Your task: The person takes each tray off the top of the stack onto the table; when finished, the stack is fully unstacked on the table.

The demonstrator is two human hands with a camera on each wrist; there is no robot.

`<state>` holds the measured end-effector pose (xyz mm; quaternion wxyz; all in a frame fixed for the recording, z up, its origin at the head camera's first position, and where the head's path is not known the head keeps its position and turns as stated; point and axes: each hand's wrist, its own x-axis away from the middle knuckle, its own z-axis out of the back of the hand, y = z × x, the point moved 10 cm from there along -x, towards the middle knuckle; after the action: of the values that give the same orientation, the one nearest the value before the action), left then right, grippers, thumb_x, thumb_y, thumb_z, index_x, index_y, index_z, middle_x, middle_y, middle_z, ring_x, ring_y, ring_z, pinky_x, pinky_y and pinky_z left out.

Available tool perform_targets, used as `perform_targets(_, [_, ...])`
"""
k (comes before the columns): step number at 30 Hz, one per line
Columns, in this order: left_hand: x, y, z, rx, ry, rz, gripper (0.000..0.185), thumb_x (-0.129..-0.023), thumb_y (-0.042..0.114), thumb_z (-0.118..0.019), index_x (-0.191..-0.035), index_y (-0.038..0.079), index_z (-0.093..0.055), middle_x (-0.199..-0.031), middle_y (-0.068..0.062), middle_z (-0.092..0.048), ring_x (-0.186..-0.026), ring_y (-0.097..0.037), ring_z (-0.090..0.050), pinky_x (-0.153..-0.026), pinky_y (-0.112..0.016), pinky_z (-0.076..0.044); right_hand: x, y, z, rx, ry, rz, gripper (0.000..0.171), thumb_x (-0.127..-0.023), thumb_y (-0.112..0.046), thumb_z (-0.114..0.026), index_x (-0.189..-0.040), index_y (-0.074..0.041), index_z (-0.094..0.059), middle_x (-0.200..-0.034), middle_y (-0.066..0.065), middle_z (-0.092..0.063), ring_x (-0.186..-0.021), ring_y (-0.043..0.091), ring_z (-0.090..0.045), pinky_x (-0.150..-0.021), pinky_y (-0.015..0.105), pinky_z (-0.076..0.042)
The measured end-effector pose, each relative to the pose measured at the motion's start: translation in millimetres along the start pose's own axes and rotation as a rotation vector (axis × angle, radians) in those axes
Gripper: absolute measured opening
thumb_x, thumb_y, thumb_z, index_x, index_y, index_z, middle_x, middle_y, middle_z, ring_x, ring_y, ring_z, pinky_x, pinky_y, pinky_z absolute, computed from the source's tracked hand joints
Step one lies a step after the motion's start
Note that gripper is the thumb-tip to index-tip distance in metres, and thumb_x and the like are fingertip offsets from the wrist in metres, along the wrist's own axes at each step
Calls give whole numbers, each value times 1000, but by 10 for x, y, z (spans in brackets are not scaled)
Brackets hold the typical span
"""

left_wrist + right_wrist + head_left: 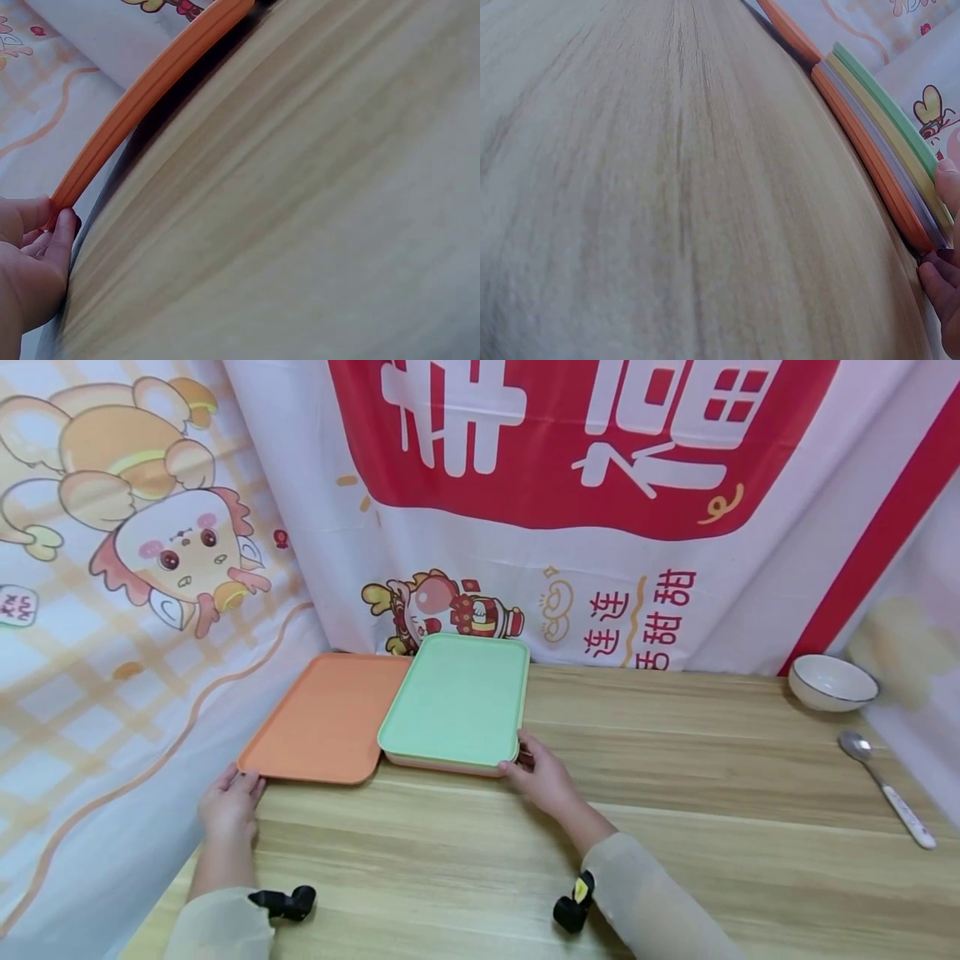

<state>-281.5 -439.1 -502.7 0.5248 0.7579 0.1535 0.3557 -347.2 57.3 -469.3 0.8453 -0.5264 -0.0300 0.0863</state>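
Nearest the camera, two pale sleeves with small black wrist cameras are seen over the wooden worktop [675,793]. The near-left corner of the orange tray [322,718] is pinched by the left hand [228,802], fingers [60,232] curled onto its rim. The near-right corner of the tray stack [885,150], green tray [457,702] on top and overlapping the orange one, is gripped by the right hand [543,777]. Off to the far right, a white bowl [832,682] and a spoon [885,785] are left lying.
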Motion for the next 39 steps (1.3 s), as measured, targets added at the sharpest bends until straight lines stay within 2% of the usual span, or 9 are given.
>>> perform_targets(5, [-36,2,-10,-75,-3,-7,66,-98,3,-52,-155,17,-23,-162,-9,-24,-124,-3,-53,-88,-6,-53,-5,-4,3,2,1,-1,73,-91,-25,-71,-151,-5,-35,-144,18,-52,-128,31,-55,-110,43,-48])
perform_targets(8, [-28,8,-17,-124,-10,-13,65,-99,6,-50,-156,16,-20,-162,-9,-22,-139,-8,-43,-93,-7,-50,-5,-10,1,-2,1,1,73,-91,-24,-70,-151,-4,-35,-144,18,-52,-128,32,-55,-109,43,-48])
perform_targets(12, [12,84,-4,-323,9,-98,60,-100,13,-48,-155,12,-22,-161,-10,-24,-145,-18,-35,-110,-16,-42,-5,0,0,-6,0,-6,73,-91,-25,-70,-151,-5,-34,-145,17,-51,-129,31,-55,-110,42,-48])
perform_targets(16, [74,178,62,-492,93,-198,58,-99,15,-48,-153,11,-27,-160,-10,-29,-147,-24,-30,-122,-29,-32,0,12,-11,-1,-8,-5,73,-92,-27,-70,-152,-5,-34,-146,17,-50,-130,30,-54,-110,42,-48])
perform_targets(20, [137,219,86,-456,139,-243,59,-98,17,-51,-153,11,-29,-159,-10,-31,-146,-23,-33,-122,-26,-32,5,15,-9,-4,-5,-4,73,-91,-28,-70,-151,-5,-34,-146,17,-50,-130,30,-54,-110,42,-48])
perform_targets(22, [180,238,41,-428,131,-271,59,-98,17,-52,-152,10,-30,-158,-11,-31,-145,-22,-35,-121,-24,-32,5,13,-5,-5,-3,-2,73,-92,-28,-70,-151,-5,-34,-146,17,-50,-130,30,-54,-110,42,-48])
perform_targets(31, [398,150,-488,-338,-12,-339,58,-97,14,-58,-150,5,-35,-156,-16,-37,-144,-26,-37,-118,-21,-36,5,31,-6,-3,-4,-7,74,-91,-28,-70,-152,-6,-34,-147,17,-50,-130,30,-54,-110,43,-47])
perform_targets(35, [540,83,-797,-304,-103,-374,57,-96,8,-58,-149,2,-37,-153,-19,-41,-141,-30,-40,-114,-17,-40,2,36,-8,-3,-5,-9,74,-91,-29,-70,-152,-6,-34,-147,17,-50,-131,31,-53,-111,43,-47])
perform_targets(39, [651,-14,-1108,-296,-213,-401,57,-96,4,-57,-148,-2,-36,-151,-23,-41,-140,-34,-40,-115,-21,-40,3,34,-3,-3,-6,-9,75,-91,-30,-70,-152,-6,-33,-147,17,-49,-131,31,-53,-111,43,-47])
